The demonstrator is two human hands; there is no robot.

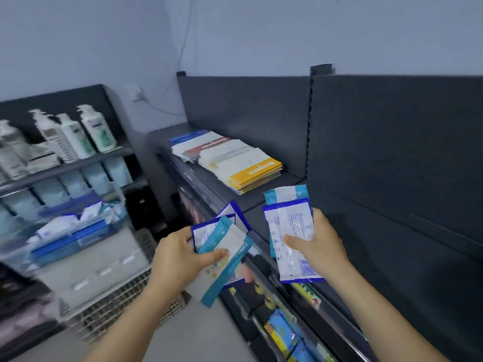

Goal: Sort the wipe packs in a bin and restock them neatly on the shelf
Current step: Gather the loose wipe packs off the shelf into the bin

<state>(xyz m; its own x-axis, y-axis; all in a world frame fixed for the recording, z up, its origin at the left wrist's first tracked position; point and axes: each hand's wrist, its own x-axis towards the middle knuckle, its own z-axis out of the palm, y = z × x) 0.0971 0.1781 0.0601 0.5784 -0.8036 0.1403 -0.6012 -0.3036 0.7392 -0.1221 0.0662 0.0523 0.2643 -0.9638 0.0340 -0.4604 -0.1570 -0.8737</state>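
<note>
Two handfuls of wipe packs are hovering at the front edge of the dark shelf (pixel 249 201). The left hand (pixel 180 257) is pinching a fanned bunch of packs (pixel 227 246), thumb on top, with the teal-edged one slanting from lower left to upper right and hanging mostly off the shelf's front edge. The right hand (pixel 318 241) is gripping a blue-edged pack (pixel 290 231) with a teal-edged pack (pixel 286 193) behind it. Both are standing nearly upright, their long axes pointing toward the back panel. The hands are working apart, each clamped on its own packs. Bare shelf is lying just ahead of the right hand, which looks the nearer one for setting packs down. The stacked packs (pixel 251 168) are sitting farther along the shelf toward its left end, and the clear bin (pixel 86 239) is standing well off to the left.
</note>
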